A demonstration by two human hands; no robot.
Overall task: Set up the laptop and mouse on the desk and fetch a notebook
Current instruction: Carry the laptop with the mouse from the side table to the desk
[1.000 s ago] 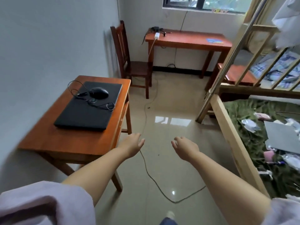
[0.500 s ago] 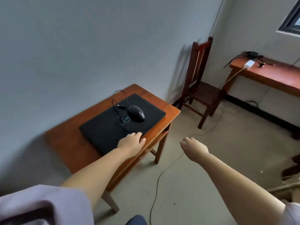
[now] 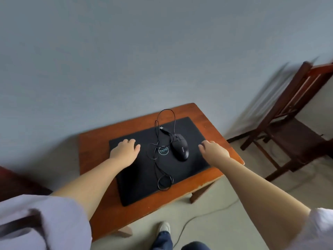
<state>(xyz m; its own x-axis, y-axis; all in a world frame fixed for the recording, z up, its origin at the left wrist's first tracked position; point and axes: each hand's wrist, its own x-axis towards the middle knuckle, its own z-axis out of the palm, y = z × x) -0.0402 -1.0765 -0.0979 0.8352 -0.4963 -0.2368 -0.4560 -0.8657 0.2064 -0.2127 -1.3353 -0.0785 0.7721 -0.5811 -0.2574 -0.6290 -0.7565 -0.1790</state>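
Observation:
A closed black laptop (image 3: 144,177) lies flat on a small wooden desk (image 3: 93,148) against the wall. A black wired mouse (image 3: 180,149) rests on the lid, its cable (image 3: 158,141) looped loosely across it. My left hand (image 3: 125,151) hovers over the lid's left part, fingers spread, holding nothing. My right hand (image 3: 213,150) is over the lid's right edge, fingers apart and empty, just right of the mouse. No notebook is in view.
A dark wooden chair (image 3: 292,123) stands to the right of the desk by the wall. A thin cable (image 3: 191,221) runs across the floor beside the desk leg. My shoe (image 3: 164,227) is on the floor at the desk's near edge.
I have stepped up to the desk and now face it. Both hands have moved forward over the laptop lid, the right one coming in from above the floor.

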